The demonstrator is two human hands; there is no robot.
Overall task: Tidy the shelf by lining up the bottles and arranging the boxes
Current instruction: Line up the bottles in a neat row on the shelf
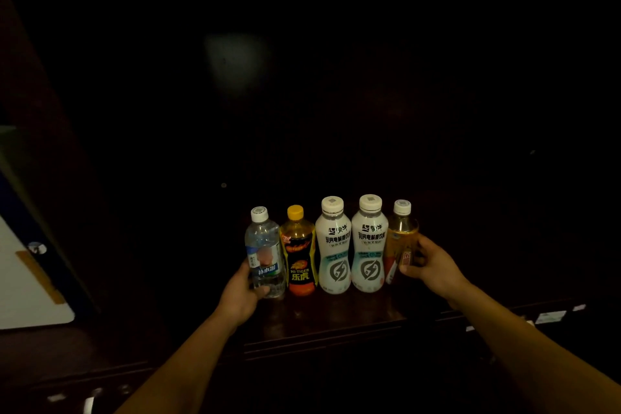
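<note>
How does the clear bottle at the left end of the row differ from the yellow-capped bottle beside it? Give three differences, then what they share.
The clear bottle has a white cap; the yellow-capped bottle has a yellow one. The clear bottle shows colourless liquid; the yellow-capped bottle looks orange with a black label. The left hand grips the clear bottle; nothing holds the yellow-capped bottle. Both stand upright on the shelf in one row.

Five bottles (333,245), two hands (240,296)
</note>
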